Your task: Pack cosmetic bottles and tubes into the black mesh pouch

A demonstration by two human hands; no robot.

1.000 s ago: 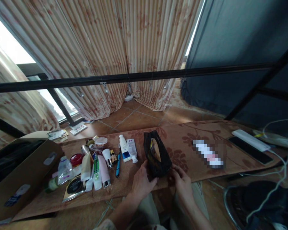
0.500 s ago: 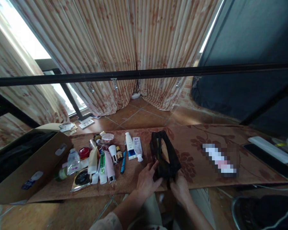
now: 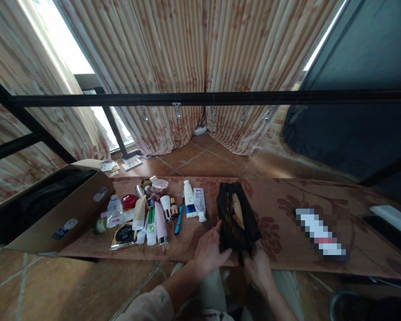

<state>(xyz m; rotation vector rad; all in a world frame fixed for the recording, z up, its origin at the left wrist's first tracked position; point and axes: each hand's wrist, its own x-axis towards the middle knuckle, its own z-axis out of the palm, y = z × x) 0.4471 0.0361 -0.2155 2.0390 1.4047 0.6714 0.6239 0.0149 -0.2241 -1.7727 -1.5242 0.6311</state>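
Note:
A black pouch [image 3: 249,232] stands on the brown patterned cloth in front of me, its long opening showing something tan [image 3: 238,211] inside. My left hand [image 3: 209,252] holds its near left side, fingers along the wall and thumb pointing toward the near end. At the near right end, my right hand [image 3: 258,266] is closed on the pouch, with its fingertips partly hidden. Left of the pouch lie a lilac-and-white tube [image 3: 199,204], a white tube with a blue end [image 3: 189,196] and a blue toothbrush [image 3: 178,220].
Several cosmetic tubes and jars cluster around a pink tube [image 3: 160,220] and a black round compact [image 3: 124,233]. A cardboard box [image 3: 83,211] holding black material stands at the left. To the right lies a pixelated object [image 3: 321,234]. A dark rail [image 3: 194,99] crosses beyond the cloth.
The view has shifted left, so everything on the cloth appears farther right. Both hands stay at the pouch, whose opening looks slightly wider around the tan thing.

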